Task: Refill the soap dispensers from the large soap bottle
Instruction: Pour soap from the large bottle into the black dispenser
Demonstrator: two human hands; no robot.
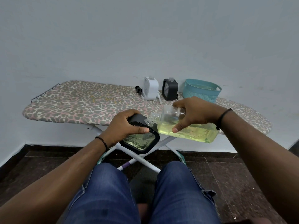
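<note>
Over the near edge of the ironing board: left hand grips black dispenser, tilted. Right hand holds large soap bottle on its side, its open neck at the dispenser's mouth; yellow-green soap fills its lower half. At the far edge: white dispenser, second black dispenser, teal basket.
</note>
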